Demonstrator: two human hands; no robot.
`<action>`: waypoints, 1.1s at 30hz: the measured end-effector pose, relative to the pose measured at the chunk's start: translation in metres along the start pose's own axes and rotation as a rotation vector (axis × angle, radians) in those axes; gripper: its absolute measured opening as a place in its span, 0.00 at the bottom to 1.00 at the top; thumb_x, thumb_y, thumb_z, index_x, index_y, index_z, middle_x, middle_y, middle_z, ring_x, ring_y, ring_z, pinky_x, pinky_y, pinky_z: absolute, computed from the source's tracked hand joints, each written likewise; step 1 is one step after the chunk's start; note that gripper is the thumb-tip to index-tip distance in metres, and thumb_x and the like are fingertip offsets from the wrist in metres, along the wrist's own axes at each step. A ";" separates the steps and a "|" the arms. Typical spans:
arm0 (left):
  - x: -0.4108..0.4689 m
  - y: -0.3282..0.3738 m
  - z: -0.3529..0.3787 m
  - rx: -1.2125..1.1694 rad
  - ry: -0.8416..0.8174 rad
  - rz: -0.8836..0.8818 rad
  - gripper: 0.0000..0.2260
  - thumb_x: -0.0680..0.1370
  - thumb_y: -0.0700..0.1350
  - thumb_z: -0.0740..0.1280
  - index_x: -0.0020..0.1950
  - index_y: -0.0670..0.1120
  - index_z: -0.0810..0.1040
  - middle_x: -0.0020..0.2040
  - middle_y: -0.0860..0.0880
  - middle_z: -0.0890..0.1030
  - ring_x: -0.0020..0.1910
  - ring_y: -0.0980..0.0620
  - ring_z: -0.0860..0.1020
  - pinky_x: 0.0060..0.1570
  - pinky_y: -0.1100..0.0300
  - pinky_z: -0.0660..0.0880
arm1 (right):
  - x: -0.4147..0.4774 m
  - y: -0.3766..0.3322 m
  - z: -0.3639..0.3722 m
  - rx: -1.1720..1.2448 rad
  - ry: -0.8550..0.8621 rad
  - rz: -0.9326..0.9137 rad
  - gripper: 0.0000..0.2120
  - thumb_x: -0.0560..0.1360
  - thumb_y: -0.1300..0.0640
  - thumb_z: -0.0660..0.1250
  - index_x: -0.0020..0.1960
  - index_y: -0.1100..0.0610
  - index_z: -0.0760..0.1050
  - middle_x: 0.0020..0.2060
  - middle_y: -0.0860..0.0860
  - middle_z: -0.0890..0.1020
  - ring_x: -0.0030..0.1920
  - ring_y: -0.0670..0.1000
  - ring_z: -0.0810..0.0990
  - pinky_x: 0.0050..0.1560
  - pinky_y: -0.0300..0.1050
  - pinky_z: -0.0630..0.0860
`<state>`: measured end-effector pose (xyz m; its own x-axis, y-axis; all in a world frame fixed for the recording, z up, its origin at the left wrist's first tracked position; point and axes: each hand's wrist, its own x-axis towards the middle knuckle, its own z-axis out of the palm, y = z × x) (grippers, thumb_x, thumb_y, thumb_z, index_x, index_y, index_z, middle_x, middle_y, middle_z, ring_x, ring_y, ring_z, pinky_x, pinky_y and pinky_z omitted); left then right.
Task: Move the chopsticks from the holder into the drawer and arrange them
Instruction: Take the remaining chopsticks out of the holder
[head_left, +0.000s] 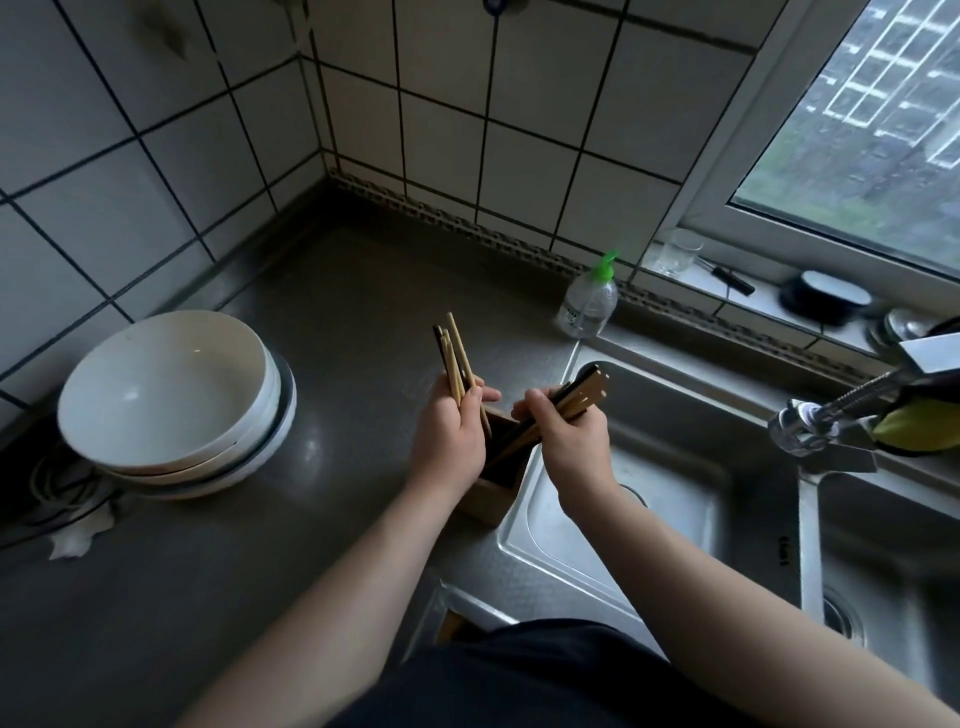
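A square wooden chopstick holder (496, 491) stands on the steel counter beside the sink. My left hand (451, 439) grips a bunch of chopsticks (456, 358), light wood and one dark, their ends pointing up and away. My right hand (566, 434) grips a second bunch of chopsticks (587, 391), tilted to the right over the sink edge, their lower ends still inside the holder. Both hands hover right over the holder's mouth. An open drawer (457, 618) shows partly below the counter edge, mostly hidden by my body.
A stack of white bowls (171, 400) sits on the counter at left, with cables (52, 493) beside it. A soap bottle with a green pump (589, 301) stands behind the sink (675, 499). A faucet (821, 421) reaches in from the right. A glass (678, 252) stands on the windowsill.
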<state>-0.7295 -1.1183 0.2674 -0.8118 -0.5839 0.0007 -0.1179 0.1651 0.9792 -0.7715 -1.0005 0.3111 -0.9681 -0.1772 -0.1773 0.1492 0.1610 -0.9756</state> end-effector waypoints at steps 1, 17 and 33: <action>-0.001 0.001 0.000 -0.006 0.000 0.007 0.14 0.80 0.53 0.56 0.53 0.47 0.78 0.45 0.72 0.78 0.45 0.70 0.76 0.42 0.79 0.69 | -0.001 0.000 0.001 0.032 0.003 -0.001 0.12 0.76 0.56 0.66 0.35 0.52 0.80 0.38 0.54 0.85 0.44 0.52 0.84 0.51 0.47 0.78; -0.007 0.028 -0.003 -0.099 0.075 0.073 0.07 0.83 0.43 0.57 0.55 0.50 0.75 0.48 0.55 0.83 0.51 0.62 0.81 0.49 0.70 0.75 | -0.002 -0.021 0.005 0.418 0.187 -0.021 0.11 0.81 0.62 0.57 0.46 0.60 0.78 0.43 0.56 0.85 0.47 0.53 0.85 0.54 0.45 0.79; -0.001 0.090 -0.035 -0.116 0.174 0.193 0.07 0.83 0.44 0.58 0.51 0.54 0.73 0.43 0.52 0.83 0.43 0.57 0.83 0.45 0.64 0.79 | -0.028 -0.086 -0.054 0.707 0.198 -0.106 0.11 0.81 0.61 0.57 0.53 0.64 0.76 0.48 0.61 0.84 0.52 0.59 0.84 0.62 0.55 0.76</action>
<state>-0.7196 -1.1303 0.3624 -0.7015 -0.6796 0.2144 0.1039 0.2000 0.9743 -0.7679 -0.9572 0.4073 -0.9927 0.0319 -0.1165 0.0828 -0.5226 -0.8485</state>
